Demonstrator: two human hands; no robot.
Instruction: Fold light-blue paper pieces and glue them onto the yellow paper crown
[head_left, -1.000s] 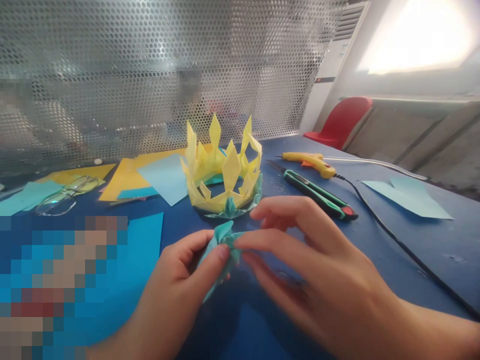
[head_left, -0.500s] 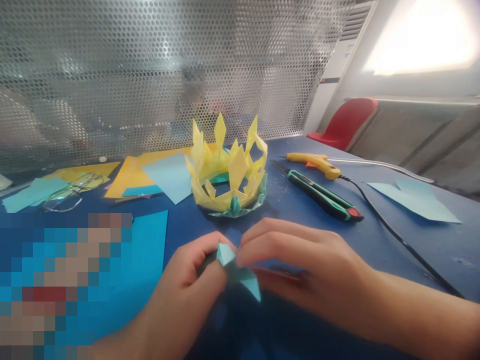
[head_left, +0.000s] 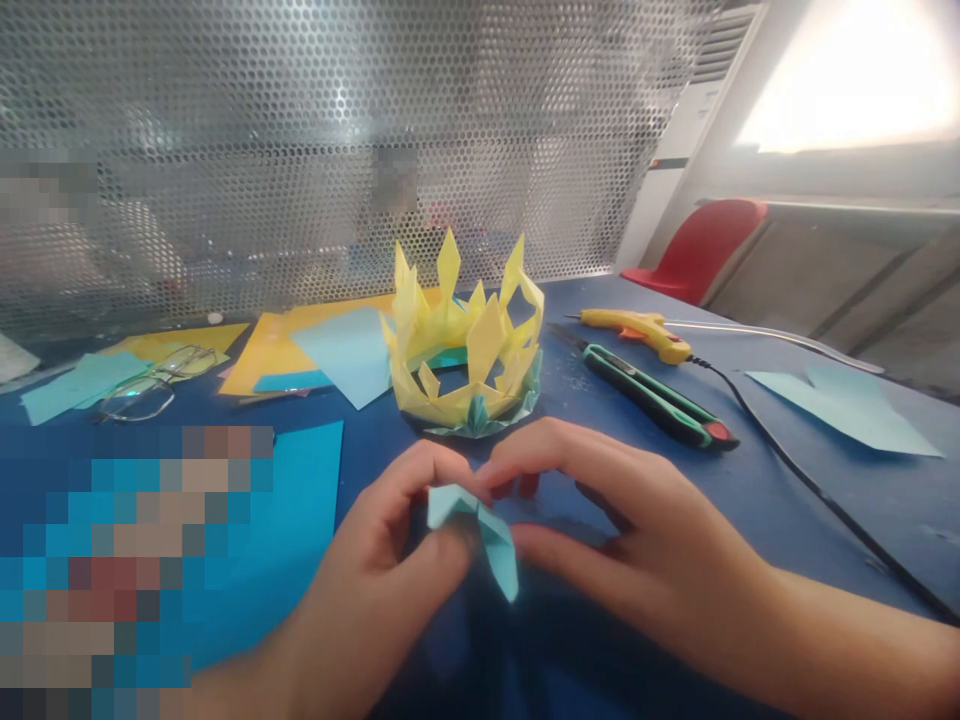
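A small folded light-teal paper piece (head_left: 497, 545) is pinched between the thumb and fingers of my left hand (head_left: 397, 545). My right hand (head_left: 622, 510) has its index fingertip at the top of the piece, and its thumb lies near the right side, apart from the index finger. Just beyond both hands stands a yellow folded-paper crown (head_left: 484, 345) with pointed tips and teal folded pieces around its base.
Right of the crown lie a green-and-black utility knife (head_left: 652, 395) and a yellow glue gun (head_left: 637, 332) with a black cord. Teal paper (head_left: 847, 405) is far right. Blue paper (head_left: 300, 510), orange sheets (head_left: 259, 355) and glasses (head_left: 139, 398) lie left. A perforated metal screen (head_left: 300, 150) stands behind.
The teal piece has tilted and shows more of its folded wings. My right thumb and index finger are more spread. The whole view has shifted slightly.
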